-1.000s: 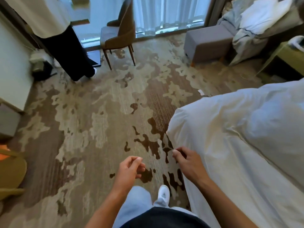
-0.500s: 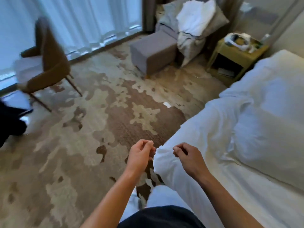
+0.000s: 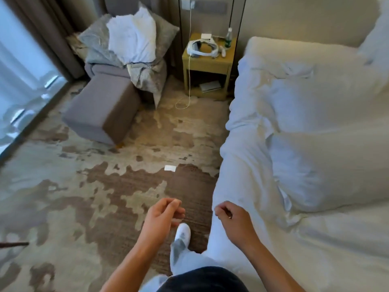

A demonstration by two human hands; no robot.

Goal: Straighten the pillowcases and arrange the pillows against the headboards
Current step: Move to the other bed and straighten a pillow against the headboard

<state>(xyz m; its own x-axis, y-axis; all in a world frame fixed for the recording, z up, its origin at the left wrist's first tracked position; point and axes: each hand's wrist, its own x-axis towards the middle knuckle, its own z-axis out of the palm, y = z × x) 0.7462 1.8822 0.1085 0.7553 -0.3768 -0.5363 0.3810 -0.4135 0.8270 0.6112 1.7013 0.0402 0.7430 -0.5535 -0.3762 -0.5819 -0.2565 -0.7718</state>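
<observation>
Hotel carpet underfoot, bed [image 3: 315,260] beside my right hand [image 3: 235,224]; both hands curled, empty, left hand [image 3: 162,216] farther from the pillow [image 3: 328,165] lying ahead-right, long axis toward the headboard [image 3: 294,20].

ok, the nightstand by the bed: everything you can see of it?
The nightstand is a small yellowish-olive table, wood by the look, with square legs and an open lower shelf holding what looks like a flat book. It stands upright on the carpet against the wall panel, close by the bed and right of the armchair. On top lie a white headset-like device, a small white box and a green bottle. A white cable hangs down its front to the floor.
</observation>
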